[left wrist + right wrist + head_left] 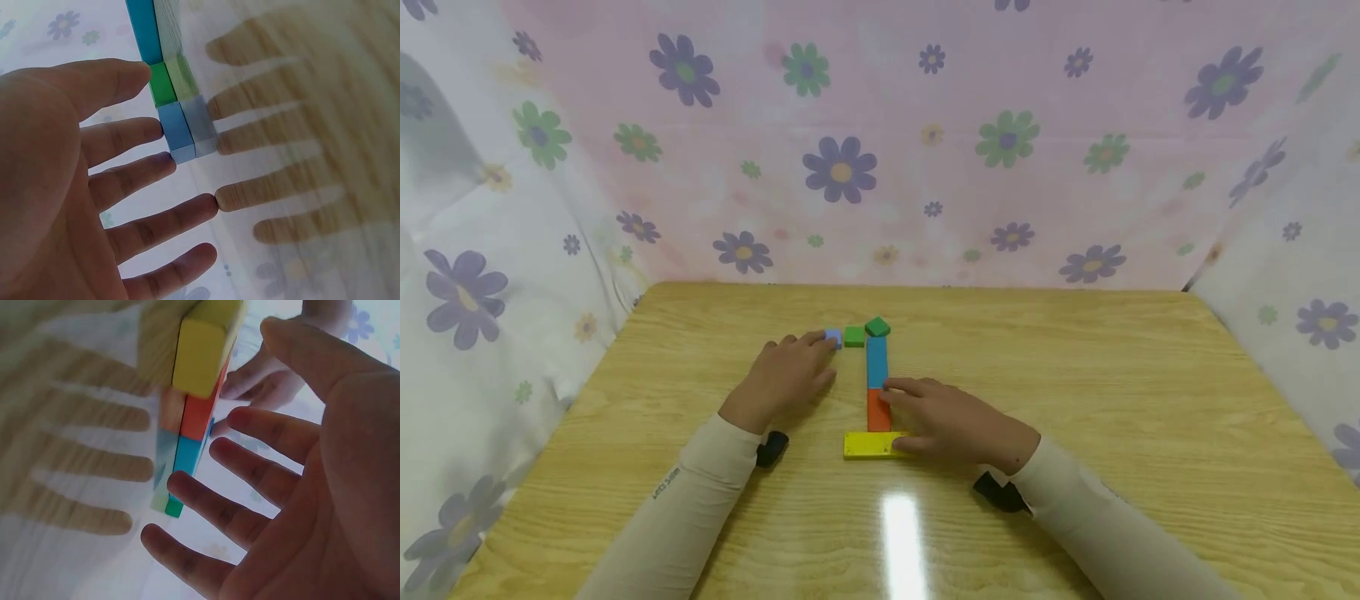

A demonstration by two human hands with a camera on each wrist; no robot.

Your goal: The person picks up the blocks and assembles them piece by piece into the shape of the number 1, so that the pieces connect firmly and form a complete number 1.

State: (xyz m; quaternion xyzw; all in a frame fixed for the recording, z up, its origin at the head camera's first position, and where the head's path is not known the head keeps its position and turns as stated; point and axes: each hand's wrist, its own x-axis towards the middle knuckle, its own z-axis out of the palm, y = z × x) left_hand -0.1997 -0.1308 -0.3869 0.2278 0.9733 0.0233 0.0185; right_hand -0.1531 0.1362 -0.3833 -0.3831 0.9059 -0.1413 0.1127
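My left hand (786, 375) reaches out with straight fingers, its fingertips right at a small light-blue block (178, 131). Beside that block lies a green square block (854, 337), and a second green block (877, 327) is turned like a diamond. A longer blue block (877, 360) runs down from it, followed end to end by a red block (878, 410). Across the lower end lies a yellow block (867, 446). Over the red and yellow blocks spreads my right hand (958, 421), fingers extended, hiding the yellow block's right end. The right wrist view shows its palm holding nothing.
The wooden table (1112, 375) is glossy and mirrors hands and blocks. A flowered cloth (925, 217) hangs behind it and along both sides. Black wrist devices stick out under both sleeves, one at the left wrist (772, 450).
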